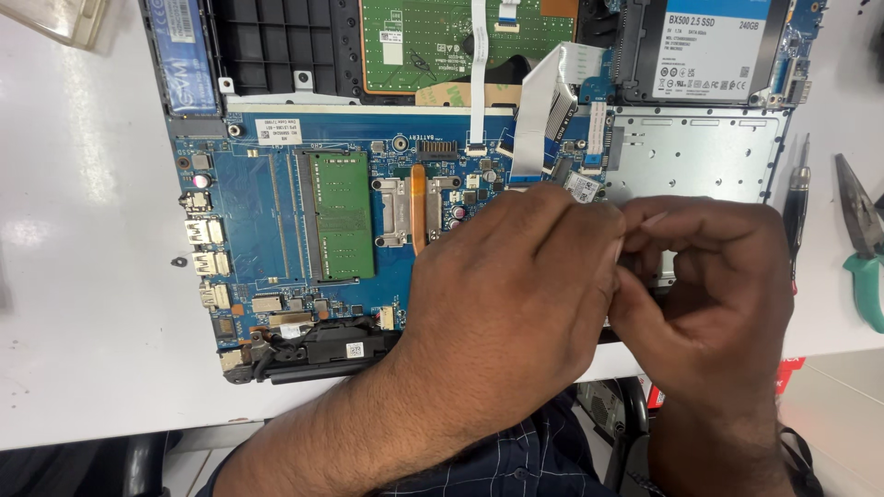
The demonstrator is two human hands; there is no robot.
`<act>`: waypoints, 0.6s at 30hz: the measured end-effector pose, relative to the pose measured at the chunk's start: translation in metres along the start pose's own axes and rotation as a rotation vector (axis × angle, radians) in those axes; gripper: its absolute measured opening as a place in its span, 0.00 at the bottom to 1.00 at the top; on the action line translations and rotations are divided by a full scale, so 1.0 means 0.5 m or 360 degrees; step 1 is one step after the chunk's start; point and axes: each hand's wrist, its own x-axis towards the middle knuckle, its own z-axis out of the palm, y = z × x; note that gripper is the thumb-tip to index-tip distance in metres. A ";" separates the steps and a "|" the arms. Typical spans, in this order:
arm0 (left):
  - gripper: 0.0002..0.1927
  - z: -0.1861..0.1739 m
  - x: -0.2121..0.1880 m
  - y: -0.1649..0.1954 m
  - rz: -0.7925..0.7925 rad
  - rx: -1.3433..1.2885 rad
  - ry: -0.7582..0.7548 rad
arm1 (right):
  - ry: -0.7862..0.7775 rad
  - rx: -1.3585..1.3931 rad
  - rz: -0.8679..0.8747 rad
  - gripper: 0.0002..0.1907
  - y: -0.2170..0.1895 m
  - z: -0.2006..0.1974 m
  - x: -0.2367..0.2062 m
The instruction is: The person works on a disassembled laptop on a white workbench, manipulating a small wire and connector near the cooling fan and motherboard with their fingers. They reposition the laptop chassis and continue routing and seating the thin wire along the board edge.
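An opened laptop lies on the white table, its blue motherboard (262, 198) bare, with a green memory stick (343, 216) left of centre. My left hand (511, 276) and my right hand (714, 276) meet over the board's lower right part, just below a small wireless card (583, 188). The fingers of both hands are curled and the fingertips touch each other. Whatever lies between them is hidden. A silver metal plate (700, 152) shows just above my right hand.
A solid-state drive (707, 46) sits at the top right, and white ribbon cables (539, 110) run down the middle. A screwdriver (797, 198) and green-handled pliers (864, 248) lie at the right edge. A tiny screw (173, 262) rests left of the laptop.
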 end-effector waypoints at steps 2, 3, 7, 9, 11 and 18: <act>0.08 0.001 0.001 0.002 -0.0028 -0.0026 0.0020 | 0.0055 -0.0101 0.0040 0.21 -0.003 0.004 -0.001; 0.08 0.002 0.003 0.002 -0.0036 -0.0025 0.0010 | 0.0098 -0.0214 0.0061 0.18 -0.004 0.008 -0.002; 0.08 -0.004 0.010 0.007 0.0028 0.0093 0.0105 | 0.0229 -0.0341 0.0161 0.09 -0.016 0.020 0.003; 0.11 -0.014 0.013 0.009 0.0044 0.0177 0.0158 | 0.0221 -0.0396 0.0151 0.08 -0.024 0.026 0.012; 0.14 -0.031 0.014 0.010 0.0053 0.0254 0.0162 | 0.0236 -0.0497 0.0135 0.08 -0.034 0.033 0.020; 0.13 -0.088 0.021 0.000 0.0068 0.0352 0.0089 | 0.0236 -0.0934 -0.0035 0.07 -0.064 0.059 0.043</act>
